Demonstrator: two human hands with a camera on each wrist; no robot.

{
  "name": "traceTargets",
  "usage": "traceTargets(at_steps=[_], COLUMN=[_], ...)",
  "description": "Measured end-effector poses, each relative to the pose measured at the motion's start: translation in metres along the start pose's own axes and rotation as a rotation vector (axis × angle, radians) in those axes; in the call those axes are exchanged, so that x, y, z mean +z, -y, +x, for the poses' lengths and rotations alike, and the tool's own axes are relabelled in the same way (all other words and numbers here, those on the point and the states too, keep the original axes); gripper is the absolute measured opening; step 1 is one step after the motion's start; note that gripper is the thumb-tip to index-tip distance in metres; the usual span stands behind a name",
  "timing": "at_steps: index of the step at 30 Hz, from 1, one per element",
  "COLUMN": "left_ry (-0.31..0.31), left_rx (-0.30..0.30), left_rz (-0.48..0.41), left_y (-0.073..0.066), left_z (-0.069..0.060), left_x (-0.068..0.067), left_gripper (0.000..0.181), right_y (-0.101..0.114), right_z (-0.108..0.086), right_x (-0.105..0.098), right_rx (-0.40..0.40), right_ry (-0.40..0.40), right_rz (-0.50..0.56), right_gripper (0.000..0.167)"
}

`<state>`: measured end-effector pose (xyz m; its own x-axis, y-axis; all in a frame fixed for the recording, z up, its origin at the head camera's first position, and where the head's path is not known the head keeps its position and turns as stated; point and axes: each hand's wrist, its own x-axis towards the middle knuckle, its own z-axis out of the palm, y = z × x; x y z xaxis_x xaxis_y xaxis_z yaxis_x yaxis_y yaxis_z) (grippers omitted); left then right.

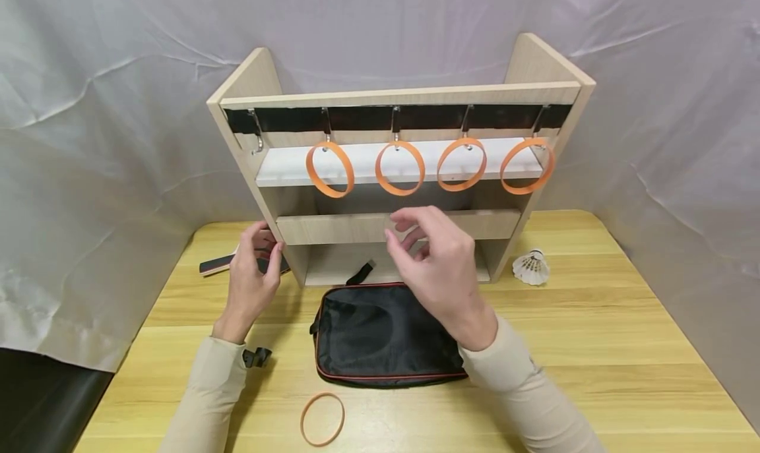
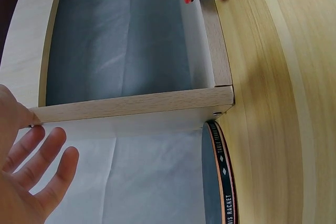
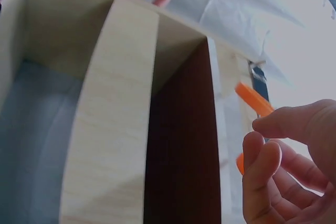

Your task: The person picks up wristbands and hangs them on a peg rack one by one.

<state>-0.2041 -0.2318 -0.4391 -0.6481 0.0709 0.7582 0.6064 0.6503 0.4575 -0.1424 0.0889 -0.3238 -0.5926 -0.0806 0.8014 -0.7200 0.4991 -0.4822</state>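
A pale wooden shelf stands before me, with metal hooks along its black strip. Several orange rings hang there; the hook at the far left carries none. My left hand holds the front edge of the shelf's left side panel, its lower fingers spread loosely outside it in the left wrist view. Raised below the hanging rings, my right hand has bent fingers, thumb close to the index finger, and nothing in its grasp. Another orange ring lies on the table near me.
A black zip bag with red piping lies against the shelf's front, its strap reaching inside. A table tennis racket stands left of the shelf, a shuttlecock right of it. Behind hangs a grey-white cloth.
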Motion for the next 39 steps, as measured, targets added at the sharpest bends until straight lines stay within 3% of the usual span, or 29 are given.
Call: traceTargets(at_steps=[15,29,39], left_ry=[0.016,0.008,0.008], left_rx=[-0.011,-0.006,0.000], left_rz=[-0.002,-0.023,-0.023], left_y=[-0.002,-0.001,0.000], left_z=[0.001,0.001,0.001], left_x=[-0.002,-0.001,-0.001], left_gripper=[0.046,0.045,0.045], right_y=[0.005,0.008,0.009], right_z=[-0.029,-0.048,-0.063], right_x=[0.021,0.031,0.034], right_rx=[-0.056,-0.009,0.072], right_ry=[0.124,0.215,0.316], right_rz=[-0.067,-0.068,-0.027], right_gripper=[0.015,0.015,0.016])
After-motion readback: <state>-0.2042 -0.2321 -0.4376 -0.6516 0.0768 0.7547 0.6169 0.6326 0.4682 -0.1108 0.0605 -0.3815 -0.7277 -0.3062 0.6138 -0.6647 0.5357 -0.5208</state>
